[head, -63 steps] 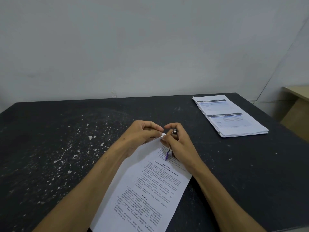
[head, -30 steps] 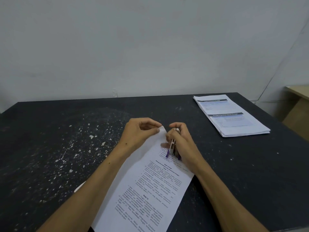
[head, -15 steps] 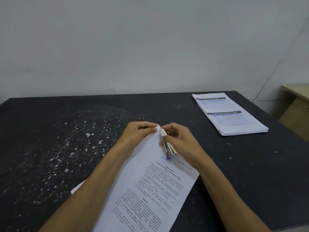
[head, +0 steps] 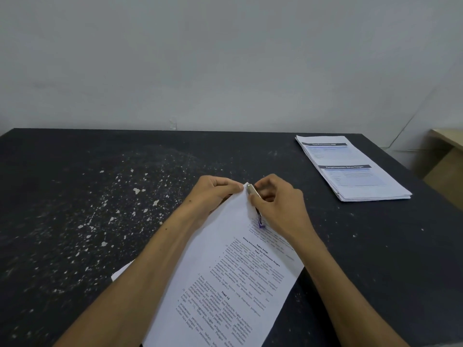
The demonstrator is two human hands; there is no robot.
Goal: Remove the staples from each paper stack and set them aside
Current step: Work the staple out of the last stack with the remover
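Head view looks down on the left hand [head: 213,194], which pinches the far corner of the paper stack [head: 233,276] between thumb and fingers, seemingly to hold that corner taut and slightly raised off the black table [head: 75,221] so the tool can get at it. Just to the right of it, the right hand [head: 280,206] curls its fingers round a slim metal staple remover [head: 254,199] with a purple end, holding it like a pen with the metal tip at the same corner and the purple end pointing back toward the wrist; the angle suggests the tip is being worked under a staple, though the staple itself is too small to see. The sheets trail back from both hands toward the person, lying between the forearms, which probably keeps them from swivelling. Printed text runs down the top page in paragraphs; headings look like "Pasal 11" and "Pasal 12", and the rest is too blurred to read. Well beyond the right hand, toward the table's far right corner, sits a second pile of papers [head: 350,169] with dark header bars whose words are illegible, likely set apart on purpose.
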